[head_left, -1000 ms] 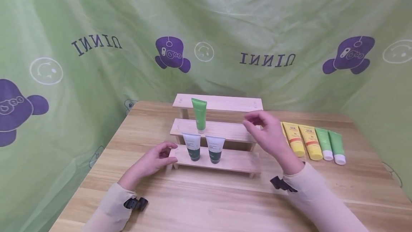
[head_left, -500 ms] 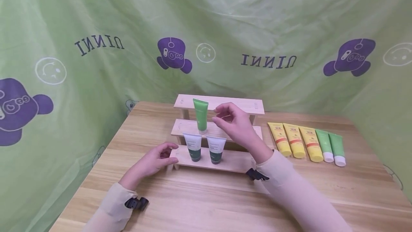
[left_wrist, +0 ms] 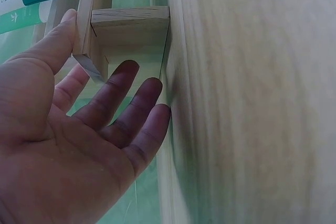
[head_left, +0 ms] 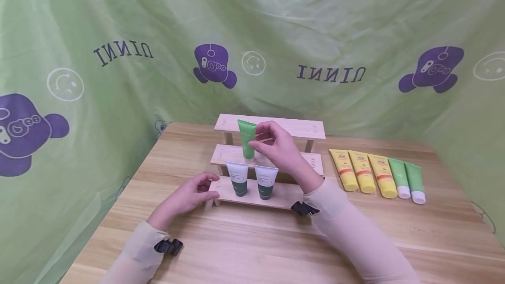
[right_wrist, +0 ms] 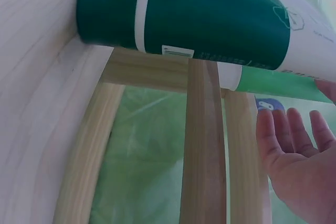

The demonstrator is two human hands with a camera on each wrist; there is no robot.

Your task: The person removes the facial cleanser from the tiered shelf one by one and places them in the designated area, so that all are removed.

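A three-tier wooden display stand (head_left: 304, 129) stands on the table. On its left end, my left hand (head_left: 193, 194) grips the bottom board between thumb and index finger; the other fingers are loosely bent in the left wrist view. A green squeeze tube (head_left: 247, 137) is upright on the middle tier, cap down. My right hand (head_left: 278, 146) is at this tube's right side, thumb overlapping its front. The right wrist view has the remaining fingers spread apart from the tube. Two white-and-dark-green tubes (head_left: 238, 179) stand side by side on the bottom tier.
Right of the stand, three yellow tubes (head_left: 360, 172) and two green tubes (head_left: 415, 183) with white caps lie in a row on the wooden table (head_left: 252, 249). A green printed curtain (head_left: 276, 21) hangs behind and at both sides.
From near the yellow tubes, my right hand has moved left across the stand to the upright green tube. My left hand has stayed at the stand's left end.
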